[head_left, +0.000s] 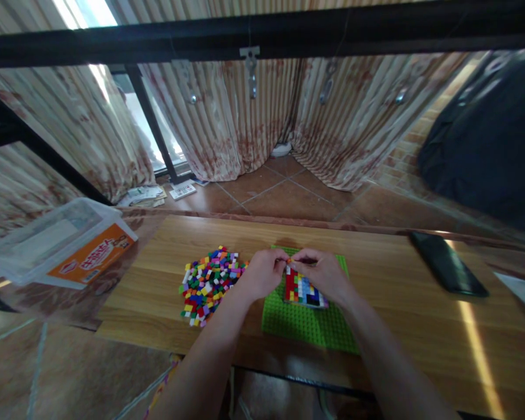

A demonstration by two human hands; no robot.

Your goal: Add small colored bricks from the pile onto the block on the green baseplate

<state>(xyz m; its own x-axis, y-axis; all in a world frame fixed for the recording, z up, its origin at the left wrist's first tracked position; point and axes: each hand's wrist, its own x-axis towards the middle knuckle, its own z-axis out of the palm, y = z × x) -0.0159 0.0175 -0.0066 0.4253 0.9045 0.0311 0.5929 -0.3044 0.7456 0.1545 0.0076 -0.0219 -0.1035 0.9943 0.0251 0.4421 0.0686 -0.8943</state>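
A green studded baseplate [308, 328] lies on the wooden table, with a compact patch of multicoloured toy bricks [305, 291] built up on it. My left hand [266, 273] is closed in a pinch at the upper left corner of that patch. From the other side, my right hand [326, 273] meets it there, its thumb and fingers also pinched. Between the fingertips shows a small orange brick [289, 261], partly hidden by them. The right hand covers part of the patch's upper right side. Left of the baseplate spreads a loose pile of small coloured bricks [207, 286].
On the right of the wooden table [389, 309] lies a dark phone-like slab [448, 263]. A clear plastic box [56, 239] with an orange label stands left of the table. A black bar [262, 39] crosses above, before the curtains [227, 116].
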